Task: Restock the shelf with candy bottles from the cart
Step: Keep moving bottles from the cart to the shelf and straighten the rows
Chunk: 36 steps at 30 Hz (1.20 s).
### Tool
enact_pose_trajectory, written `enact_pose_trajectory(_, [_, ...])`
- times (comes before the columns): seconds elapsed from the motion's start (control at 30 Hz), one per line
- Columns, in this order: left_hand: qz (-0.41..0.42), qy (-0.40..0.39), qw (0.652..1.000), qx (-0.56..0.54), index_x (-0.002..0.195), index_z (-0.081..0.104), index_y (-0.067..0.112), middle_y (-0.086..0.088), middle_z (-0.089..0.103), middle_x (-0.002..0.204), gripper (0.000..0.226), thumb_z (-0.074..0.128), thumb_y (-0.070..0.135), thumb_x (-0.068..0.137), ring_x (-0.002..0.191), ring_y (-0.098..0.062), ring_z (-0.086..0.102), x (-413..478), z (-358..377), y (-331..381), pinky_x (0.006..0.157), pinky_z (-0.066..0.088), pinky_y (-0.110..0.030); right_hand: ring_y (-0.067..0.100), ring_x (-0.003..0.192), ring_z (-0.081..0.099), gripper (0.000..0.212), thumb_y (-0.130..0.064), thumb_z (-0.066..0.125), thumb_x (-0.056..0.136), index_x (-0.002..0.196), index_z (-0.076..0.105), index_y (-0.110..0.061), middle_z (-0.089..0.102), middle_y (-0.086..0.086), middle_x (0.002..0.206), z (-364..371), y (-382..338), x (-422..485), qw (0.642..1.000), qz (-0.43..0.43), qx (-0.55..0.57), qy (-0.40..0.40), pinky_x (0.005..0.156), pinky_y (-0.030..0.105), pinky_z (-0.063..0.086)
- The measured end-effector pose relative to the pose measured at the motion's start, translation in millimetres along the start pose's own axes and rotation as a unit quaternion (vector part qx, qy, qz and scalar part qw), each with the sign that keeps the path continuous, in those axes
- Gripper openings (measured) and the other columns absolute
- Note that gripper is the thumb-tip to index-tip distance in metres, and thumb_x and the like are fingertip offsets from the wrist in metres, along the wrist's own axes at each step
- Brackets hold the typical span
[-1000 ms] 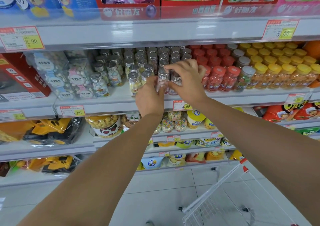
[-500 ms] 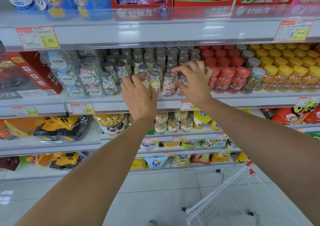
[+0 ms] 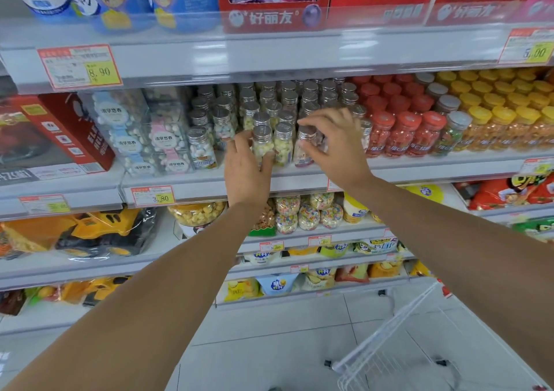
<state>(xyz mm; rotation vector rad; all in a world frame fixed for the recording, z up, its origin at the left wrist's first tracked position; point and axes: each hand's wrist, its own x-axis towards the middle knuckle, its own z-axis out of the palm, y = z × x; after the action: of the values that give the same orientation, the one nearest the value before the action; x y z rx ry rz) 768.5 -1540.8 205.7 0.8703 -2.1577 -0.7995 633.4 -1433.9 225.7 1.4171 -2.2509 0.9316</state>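
Several small clear candy bottles with silver caps [image 3: 284,99] stand in rows on the middle shelf [image 3: 299,177]. My left hand [image 3: 245,171] reaches up from below and holds a front-row bottle of yellow-white candy [image 3: 262,143] between thumb and fingers. My right hand [image 3: 335,144] curls its fingers round the silver cap of a pink-labelled bottle [image 3: 304,150] just to the right. One more bottle [image 3: 283,144] stands between the two. The white wire cart [image 3: 404,345] sits at the lower right; its contents are out of view.
Red-capped bottles [image 3: 401,129] and yellow-capped bottles [image 3: 494,114] fill the shelf to the right. Clear candy boxes [image 3: 135,132] and a red carton [image 3: 60,132] stand to the left. Snack bags and jars line the lower shelves, and a shelf with price tags overhangs above.
My left hand has shifted right and closed round a front-row bottle. My right hand stayed on the neighbouring bottle's cap. The view has moved a little closer to the shelf.
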Motion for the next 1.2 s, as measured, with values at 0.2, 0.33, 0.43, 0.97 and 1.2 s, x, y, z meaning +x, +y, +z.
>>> enact_pose_trajectory(0.2, [0.013, -0.039, 0.999, 0.001, 0.139, 0.038, 0.009, -0.01, 0.047, 0.138, 0.05, 0.059, 0.021, 0.095, 0.118, -0.025, 0.049, 9, -6, -7, 0.087, 0.035, -0.026, 0.023, 0.114, 0.049, 0.04, -0.04, 0.064, 0.086, 0.122, 0.065, -0.023, 0.063, -0.002, 0.118, 16, -15, 9, 1.0, -0.006, -0.023, -0.005, 0.086, 0.03, 0.021])
enact_pose_trajectory(0.33, [0.023, -0.052, 0.998, 0.01, 0.14, 0.038, 0.014, -0.006, 0.048, 0.138, 0.053, 0.06, 0.028, 0.094, 0.115, -0.021, 0.05, 17, -7, -14, 0.082, 0.033, -0.02, 0.021, 0.107, 0.05, 0.03, -0.04, 0.071, 0.081, 0.108, 0.071, -0.026, 0.063, -0.006, 0.108, 25, -11, 16, 0.999, -0.02, -0.023, 0.032, 0.079, 0.028, 0.018])
enact_pose_trajectory(0.43, [0.038, -0.045, 0.998, -0.008, 0.136, 0.042, 0.015, -0.005, 0.054, 0.129, 0.052, 0.064, 0.031, 0.091, 0.109, -0.022, 0.054, 18, -5, -21, 0.086, 0.043, -0.029, 0.018, 0.102, 0.05, 0.028, -0.046, 0.071, 0.078, 0.1, 0.071, -0.028, 0.06, -0.009, 0.098, 30, -9, 18, 0.998, -0.031, -0.015, 0.058, 0.079, 0.03, 0.019])
enact_pose_trajectory(0.97, [0.041, -0.078, 0.996, -0.023, 0.13, 0.053, 0.021, 0.002, 0.061, 0.116, 0.044, 0.068, 0.028, 0.089, 0.104, -0.017, 0.059, 25, -9, -42, 0.094, 0.05, -0.041, 0.016, 0.105, 0.049, 0.025, -0.041, 0.066, 0.085, 0.108, 0.068, -0.033, 0.065, -0.013, 0.1, 30, -2, 15, 0.995, -0.085, 0.015, 0.049, 0.076, 0.029, 0.014])
enact_pose_trajectory(1.2, [0.003, -0.071, 0.997, -0.026, 0.114, 0.058, 0.019, 0.002, 0.065, 0.091, 0.038, 0.076, 0.029, 0.082, 0.085, -0.021, 0.063, 24, -11, -35, 0.082, 0.053, -0.047, 0.011, 0.098, 0.048, 0.029, -0.045, 0.075, 0.077, 0.102, 0.068, -0.032, 0.061, -0.018, 0.086, 24, -3, 24, 0.998, -0.063, 0.017, 0.023, 0.075, 0.031, 0.014])
